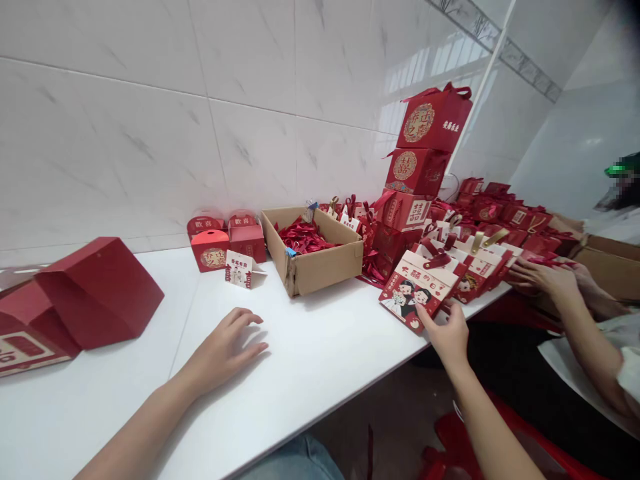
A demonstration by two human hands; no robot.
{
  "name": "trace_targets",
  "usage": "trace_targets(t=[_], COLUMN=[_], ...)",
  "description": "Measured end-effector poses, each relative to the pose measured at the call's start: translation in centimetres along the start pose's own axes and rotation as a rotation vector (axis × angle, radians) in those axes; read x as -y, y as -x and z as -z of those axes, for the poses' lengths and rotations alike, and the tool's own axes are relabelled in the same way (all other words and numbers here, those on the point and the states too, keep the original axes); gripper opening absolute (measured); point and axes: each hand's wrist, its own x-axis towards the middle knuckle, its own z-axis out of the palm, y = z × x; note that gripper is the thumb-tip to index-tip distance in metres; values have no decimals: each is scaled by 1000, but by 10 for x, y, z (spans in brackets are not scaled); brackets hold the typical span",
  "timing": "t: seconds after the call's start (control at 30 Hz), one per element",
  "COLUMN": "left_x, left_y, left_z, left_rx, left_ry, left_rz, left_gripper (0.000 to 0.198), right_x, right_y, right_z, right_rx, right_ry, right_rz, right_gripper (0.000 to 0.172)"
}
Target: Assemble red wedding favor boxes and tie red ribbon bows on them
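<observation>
My left hand (231,350) rests over the white table, fingers apart and slightly curled, holding nothing. At the table's front edge, my right hand (449,331) has its thumb on the front of a red and cream gift box (413,293) printed with a cartoon couple; its fingers go behind the box. A dark red ribbon handle (434,261) tops that box. Several similar gift boxes (473,277) stand just beyond it. Between my hands, farther back, sits an open cardboard box (327,270) with dark red ribbons (305,235) in it.
Large red boxes (107,293) lie at the left. Small red boxes (213,250) and a folded white card (243,269) stand near the wall. A tall stack of red boxes (417,170) rises at the back. On the right, a co-worker's hands (545,277) are among more boxes.
</observation>
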Motion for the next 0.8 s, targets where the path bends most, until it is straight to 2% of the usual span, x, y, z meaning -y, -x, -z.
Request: trace_targets(t=[0.13, 0.2, 0.23, 0.3, 0.37, 0.43, 0.47, 0.5, 0.53, 0.57, 0.63, 0.7, 0.73, 0.8], left_x=[3, 3, 3, 6, 14, 28, 37, 48, 59, 70, 88, 98, 101, 103], left_y=[1, 0, -1, -2, 0, 7, 12, 18, 23, 27, 33, 36, 36, 37], left_z=[-5, -6, -5, 5, 23, 46, 58, 67, 75, 80, 83, 81, 79, 75], left_rx=[-3, -72, -144, -384, -714, -1016, -1107, -1148, -1191, -1222, -1139, -1057, -1049, -1100], left_ry=[-26, -70, -106, -208, -324, -395, -396, -375, -352, -307, -225, -197, -206, -214], left_rz=[-17, -42, -54, -39, 44, 177, 259, 363, 454, 518, 573, 639, 682, 775], left_gripper=[30, 34, 37, 49, 65, 84, 92, 100, 109, 116, 118, 121, 122, 120], right_x=[0, 0, 1, 7, 19, 35, 45, 56, 66, 76, 96, 114, 124, 146], right_y=[6, 11, 15, 22, 28, 33, 35, 37, 40, 43, 49, 56, 60, 66], right_z=[-4, -5, -5, -3, 1, 3, 2, -1, -5, -11, -28, -45, -53, -70], right_rx=[-31, -103, -149, -238, -300, -329, -325, -295, -229, -108, 256, 564, 649, 712], right_ry=[36, 56, 61, 48, 12, -38, -68, -101, -136, -169, -221, -266, -296, -374], right_rz=[89, 193, 244, 337, 442, 563, 615, 658, 690, 714, 769, 833, 866, 918], right_gripper=[57, 66, 73, 87, 92, 86, 82, 75, 66, 54, 28, 14, 13, 13])
